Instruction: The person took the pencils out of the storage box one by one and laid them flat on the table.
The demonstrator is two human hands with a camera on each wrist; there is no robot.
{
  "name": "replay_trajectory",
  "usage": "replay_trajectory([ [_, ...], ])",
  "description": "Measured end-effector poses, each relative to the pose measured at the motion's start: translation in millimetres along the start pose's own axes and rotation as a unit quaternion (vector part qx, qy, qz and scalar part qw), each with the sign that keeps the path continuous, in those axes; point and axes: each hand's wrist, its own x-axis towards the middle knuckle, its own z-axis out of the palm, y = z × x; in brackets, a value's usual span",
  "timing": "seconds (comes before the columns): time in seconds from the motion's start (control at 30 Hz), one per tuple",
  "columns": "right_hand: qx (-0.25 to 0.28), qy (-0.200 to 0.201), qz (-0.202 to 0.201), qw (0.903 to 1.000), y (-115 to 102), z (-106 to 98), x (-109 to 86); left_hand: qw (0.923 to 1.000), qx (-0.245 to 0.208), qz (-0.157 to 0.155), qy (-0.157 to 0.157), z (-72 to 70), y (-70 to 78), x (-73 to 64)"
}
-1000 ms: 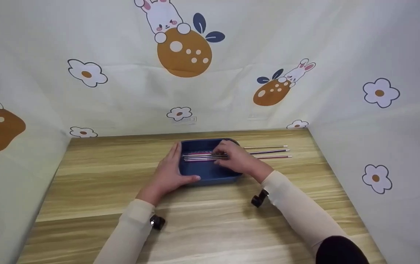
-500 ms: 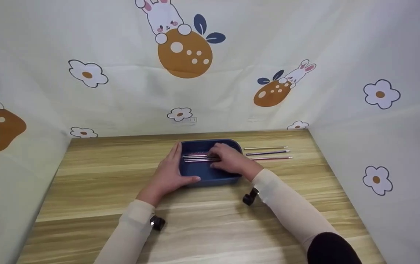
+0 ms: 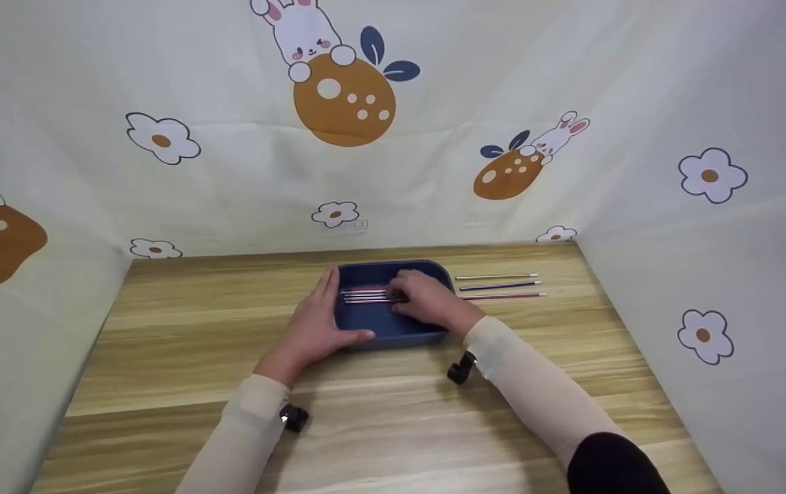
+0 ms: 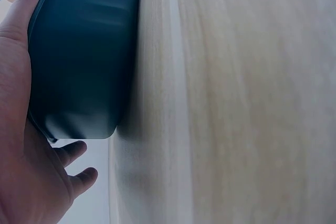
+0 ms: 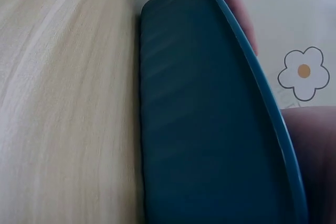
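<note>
Pencils lie in the blue box on our table, partly under our right hand; whether its hidden fingertips pinch, we cannot tell. Our left hand is spread against the box; if it slackens, a push could slide the box.

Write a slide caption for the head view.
Left hand against the end of a blue tray, right hand inside at thin sticks, three pencils on the wooden table alongside.
</note>
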Motion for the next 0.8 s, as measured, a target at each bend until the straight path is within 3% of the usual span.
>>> replay_trajectory([
  [0.5,0.024,0.005,-0.013,0.9996,2.4,5.2,3.3,1.0,-0.002,-0.003,0.0,1.7,-2.3,0.3],
  [0.8,0.058,0.02,0.006,0.9981,8.1,10.1,5.8,0.9999,-0.007,-0.012,-0.006,0.1,1.1,-1.1],
])
